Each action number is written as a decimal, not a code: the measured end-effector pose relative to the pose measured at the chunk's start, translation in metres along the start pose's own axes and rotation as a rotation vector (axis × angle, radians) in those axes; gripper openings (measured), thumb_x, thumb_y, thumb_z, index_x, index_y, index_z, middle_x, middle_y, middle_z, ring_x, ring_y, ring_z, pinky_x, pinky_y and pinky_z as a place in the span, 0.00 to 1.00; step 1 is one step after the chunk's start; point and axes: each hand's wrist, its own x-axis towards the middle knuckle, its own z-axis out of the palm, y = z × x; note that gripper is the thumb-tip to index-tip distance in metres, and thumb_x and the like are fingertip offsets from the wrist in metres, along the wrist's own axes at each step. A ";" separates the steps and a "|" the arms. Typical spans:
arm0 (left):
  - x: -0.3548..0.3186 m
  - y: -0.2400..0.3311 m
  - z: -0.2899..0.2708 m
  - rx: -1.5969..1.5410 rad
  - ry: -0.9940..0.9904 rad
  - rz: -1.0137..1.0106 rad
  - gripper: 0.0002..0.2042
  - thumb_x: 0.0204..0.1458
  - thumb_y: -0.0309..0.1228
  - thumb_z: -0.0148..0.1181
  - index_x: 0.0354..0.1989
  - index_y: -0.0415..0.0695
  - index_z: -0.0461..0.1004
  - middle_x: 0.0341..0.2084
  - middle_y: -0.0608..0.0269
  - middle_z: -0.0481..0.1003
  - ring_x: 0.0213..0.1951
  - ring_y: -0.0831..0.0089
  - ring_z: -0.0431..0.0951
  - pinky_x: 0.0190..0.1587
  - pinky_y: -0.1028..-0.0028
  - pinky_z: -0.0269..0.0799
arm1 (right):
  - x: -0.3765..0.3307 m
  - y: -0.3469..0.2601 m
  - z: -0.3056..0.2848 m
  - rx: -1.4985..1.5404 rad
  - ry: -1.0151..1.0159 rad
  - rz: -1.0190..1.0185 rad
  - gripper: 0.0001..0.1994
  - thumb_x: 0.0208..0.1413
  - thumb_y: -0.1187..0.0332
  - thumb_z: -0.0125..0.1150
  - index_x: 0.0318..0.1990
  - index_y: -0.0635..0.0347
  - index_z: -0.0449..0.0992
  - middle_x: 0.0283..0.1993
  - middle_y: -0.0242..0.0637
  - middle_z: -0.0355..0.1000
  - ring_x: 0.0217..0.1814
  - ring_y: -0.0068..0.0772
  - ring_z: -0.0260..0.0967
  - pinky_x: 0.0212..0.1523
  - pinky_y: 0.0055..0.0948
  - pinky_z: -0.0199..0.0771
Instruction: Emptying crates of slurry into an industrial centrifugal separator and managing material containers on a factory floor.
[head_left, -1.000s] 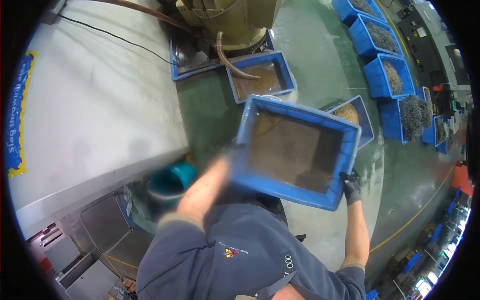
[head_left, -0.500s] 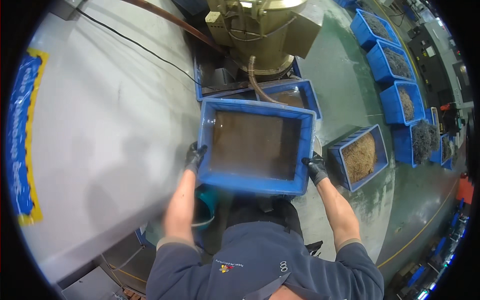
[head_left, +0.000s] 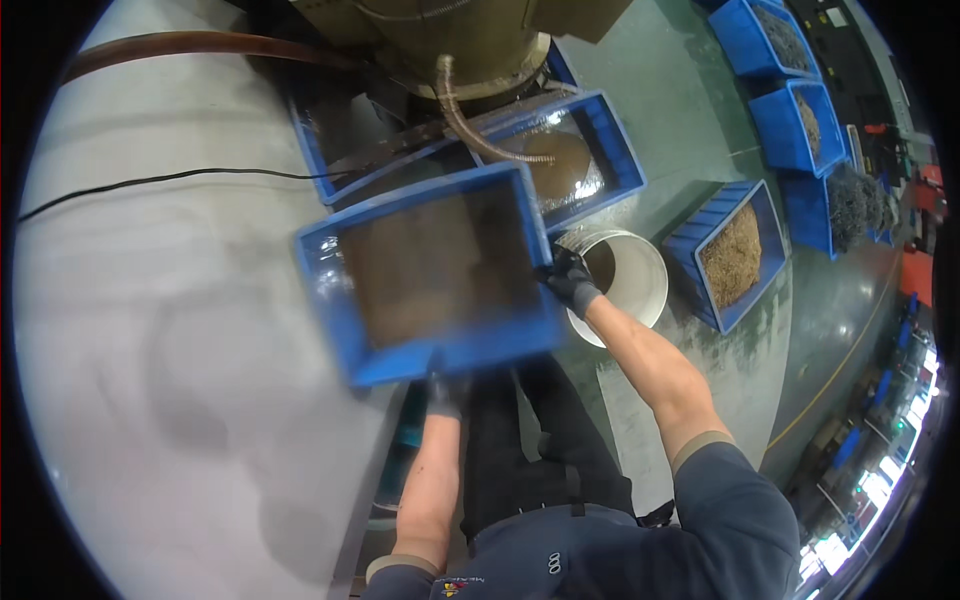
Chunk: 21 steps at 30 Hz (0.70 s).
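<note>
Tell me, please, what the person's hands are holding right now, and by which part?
Both hands carry one blue rectangular plastic crate. The gloved left hand grips its near rim; the gloved right hand grips its right-hand rim near the corner.

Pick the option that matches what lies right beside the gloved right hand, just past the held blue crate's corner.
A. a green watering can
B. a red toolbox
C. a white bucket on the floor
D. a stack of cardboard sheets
C: the right hand grips the right corner of the blue crate, and the round white bucket stands on the green floor directly beside that hand.
</note>
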 end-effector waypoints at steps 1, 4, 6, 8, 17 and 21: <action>0.006 0.016 0.008 0.716 0.003 0.427 0.19 0.51 0.31 0.61 0.52 0.43 0.71 0.52 0.54 0.73 0.53 0.57 0.73 0.58 0.57 0.70 | 0.011 -0.011 0.012 -0.014 -0.056 -0.030 0.24 0.45 0.60 0.66 0.50 0.60 0.74 0.46 0.51 0.74 0.52 0.50 0.71 0.52 0.39 0.70; 0.036 0.029 0.022 1.340 0.131 0.936 0.18 0.50 0.28 0.60 0.51 0.42 0.71 0.49 0.54 0.75 0.51 0.57 0.75 0.58 0.56 0.71 | 0.058 -0.004 0.040 0.028 -0.066 -0.043 0.25 0.46 0.58 0.65 0.52 0.60 0.73 0.50 0.52 0.72 0.56 0.48 0.69 0.55 0.38 0.69; 0.078 -0.025 0.003 1.263 0.178 0.845 0.17 0.50 0.28 0.60 0.49 0.39 0.71 0.48 0.53 0.76 0.51 0.56 0.75 0.58 0.55 0.71 | 0.080 0.025 0.033 -0.033 -0.081 0.087 0.26 0.46 0.57 0.64 0.52 0.59 0.73 0.49 0.53 0.73 0.55 0.49 0.70 0.54 0.39 0.69; 0.066 -0.006 0.023 1.292 0.149 0.878 0.17 0.50 0.28 0.61 0.49 0.39 0.71 0.48 0.52 0.76 0.50 0.56 0.75 0.57 0.56 0.72 | 0.102 0.002 0.053 -0.049 -0.135 0.105 0.26 0.47 0.55 0.63 0.52 0.59 0.73 0.48 0.54 0.73 0.53 0.51 0.70 0.53 0.40 0.70; 0.109 0.039 0.074 1.293 0.058 0.858 0.15 0.50 0.26 0.59 0.47 0.36 0.70 0.49 0.49 0.75 0.51 0.56 0.75 0.59 0.60 0.71 | 0.185 0.057 0.115 -0.089 0.078 -0.108 0.23 0.52 0.50 0.62 0.48 0.58 0.75 0.42 0.53 0.75 0.45 0.56 0.73 0.46 0.42 0.73; 0.162 0.079 0.099 1.238 0.201 1.036 0.14 0.51 0.24 0.58 0.46 0.35 0.69 0.47 0.49 0.74 0.50 0.55 0.75 0.58 0.59 0.72 | 0.262 0.127 0.111 -0.127 0.392 -0.060 0.31 0.54 0.44 0.60 0.58 0.55 0.68 0.51 0.51 0.73 0.51 0.52 0.72 0.52 0.44 0.72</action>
